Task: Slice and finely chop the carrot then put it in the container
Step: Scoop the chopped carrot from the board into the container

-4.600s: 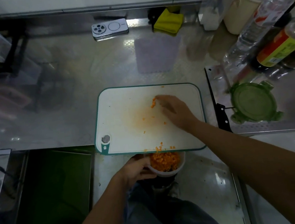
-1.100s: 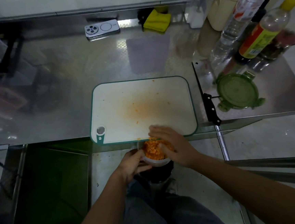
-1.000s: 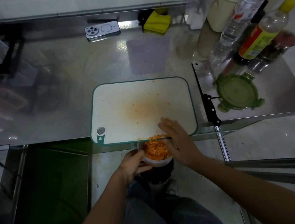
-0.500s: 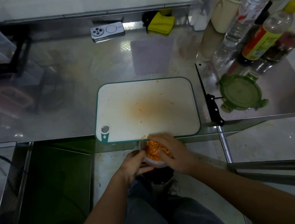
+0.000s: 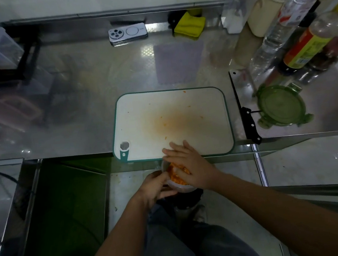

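A small clear round container full of finely chopped carrot hangs just below the counter's front edge. My left hand grips its left side. My right hand lies flat over the container's top and the near edge of the cutting board, fingers spread and pointing left, covering much of the carrot. The white, green-rimmed cutting board carries an orange stain and a few stray carrot bits.
A black-handled knife lies right of the board, beside a green lid. Bottles crowd the back right. A phone and yellow cloth sit at the back. A dark green bin stands below left.
My right hand swept the scattered carrot from the board's middle to its near edge and into the container. It now lies flatter, fingers reaching onto the board. My left hand kept holding the container.
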Demonstrator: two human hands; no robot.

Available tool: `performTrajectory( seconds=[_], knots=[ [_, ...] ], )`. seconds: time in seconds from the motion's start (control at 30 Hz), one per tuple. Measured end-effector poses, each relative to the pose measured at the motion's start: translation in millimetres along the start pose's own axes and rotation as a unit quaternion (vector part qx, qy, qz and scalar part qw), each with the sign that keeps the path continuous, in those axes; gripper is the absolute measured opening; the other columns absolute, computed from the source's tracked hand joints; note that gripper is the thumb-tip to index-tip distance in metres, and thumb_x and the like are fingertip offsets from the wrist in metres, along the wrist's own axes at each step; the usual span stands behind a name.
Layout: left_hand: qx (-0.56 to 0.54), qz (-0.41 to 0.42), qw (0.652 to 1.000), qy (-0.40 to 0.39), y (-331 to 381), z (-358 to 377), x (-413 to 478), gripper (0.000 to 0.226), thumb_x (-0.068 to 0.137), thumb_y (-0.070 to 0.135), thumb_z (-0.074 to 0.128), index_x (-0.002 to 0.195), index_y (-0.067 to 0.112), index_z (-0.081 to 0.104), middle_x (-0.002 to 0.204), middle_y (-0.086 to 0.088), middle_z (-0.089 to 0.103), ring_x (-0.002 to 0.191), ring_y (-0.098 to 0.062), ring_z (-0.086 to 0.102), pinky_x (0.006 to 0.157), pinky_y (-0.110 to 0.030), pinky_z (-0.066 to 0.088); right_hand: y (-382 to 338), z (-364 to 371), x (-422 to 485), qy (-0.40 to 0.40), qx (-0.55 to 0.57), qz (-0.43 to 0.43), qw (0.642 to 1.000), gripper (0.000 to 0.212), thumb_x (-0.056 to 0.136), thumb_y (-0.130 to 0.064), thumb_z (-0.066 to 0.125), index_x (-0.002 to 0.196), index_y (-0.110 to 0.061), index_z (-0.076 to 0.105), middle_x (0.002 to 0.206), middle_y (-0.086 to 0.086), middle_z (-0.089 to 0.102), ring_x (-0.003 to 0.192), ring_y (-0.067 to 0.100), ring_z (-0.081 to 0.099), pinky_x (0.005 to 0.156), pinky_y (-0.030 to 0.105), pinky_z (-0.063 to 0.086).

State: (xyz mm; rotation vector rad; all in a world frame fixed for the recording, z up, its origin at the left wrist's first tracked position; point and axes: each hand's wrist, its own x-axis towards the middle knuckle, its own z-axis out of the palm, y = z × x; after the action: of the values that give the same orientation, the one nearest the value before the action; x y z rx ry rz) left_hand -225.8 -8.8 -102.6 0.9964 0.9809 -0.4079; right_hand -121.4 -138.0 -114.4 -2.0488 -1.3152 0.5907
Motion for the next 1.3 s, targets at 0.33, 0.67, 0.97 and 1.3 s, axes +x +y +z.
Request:
performTrajectory(
  seconds=[0.33, 0.67, 0.97, 1.3],
  knots=[
    [0.017, -0.006, 1.000, 0.012, 0.1, -0.1, -3.6, 0.023, 0.091, 0.006, 0.051, 0.112, 0.001, 0.059, 0.105, -0.020, 0.067, 0.096, -0.032, 0.067, 0.075, -0.035, 0.060, -0.6, -9.7, -20.1, 0.043, -0.002, -0.025, 0.999, 0.034, 0.091, -0.019, 0.047, 0.118, -0.012, 0.066, 0.123, 0.006, 0.064, 0.122, 0.022, 0.053, 0.108, 0.041, 0.037],
    [0.026, -0.008, 1.000, 0.010, -1.1, 7.9, -10.7, 0.019, 0.091, 0.005, 0.049, 0.108, 0.001, 0.058, 0.098, -0.017, 0.065, 0.093, -0.031, 0.066, 0.066, -0.031, 0.060, 0.6, -22.8, -24.7, 0.072, 0.011, 0.036, 0.997, 0.037, 0.089, -0.014, 0.047, 0.120, -0.007, 0.064, 0.128, 0.008, 0.060, 0.120, 0.020, 0.051, 0.103, 0.032, 0.040],
    [0.032, -0.010, 0.999, 0.008, 1.9, 12.0, -9.7, 0.031, 0.091, 0.007, 0.052, 0.121, 0.000, 0.054, 0.104, -0.020, 0.064, 0.095, -0.034, 0.067, 0.066, -0.033, 0.060, -6.7, -27.5, -21.3, 0.084, 0.025, 0.043, 0.995, 0.036, 0.089, -0.017, 0.044, 0.115, -0.009, 0.067, 0.119, 0.008, 0.066, 0.111, 0.023, 0.059, 0.097, 0.041, 0.048],
    [0.045, -0.003, 0.998, 0.039, 2.6, 14.2, -14.2, 0.028, 0.090, 0.008, 0.050, 0.116, 0.001, 0.056, 0.108, -0.021, 0.062, 0.098, -0.038, 0.066, 0.070, -0.038, 0.060, 0.3, -33.6, -26.2, 0.081, 0.033, 0.062, 0.994, 0.032, 0.090, -0.016, 0.046, 0.114, -0.011, 0.068, 0.109, 0.005, 0.069, 0.102, 0.018, 0.061, 0.086, 0.028, 0.046]
  ],
)
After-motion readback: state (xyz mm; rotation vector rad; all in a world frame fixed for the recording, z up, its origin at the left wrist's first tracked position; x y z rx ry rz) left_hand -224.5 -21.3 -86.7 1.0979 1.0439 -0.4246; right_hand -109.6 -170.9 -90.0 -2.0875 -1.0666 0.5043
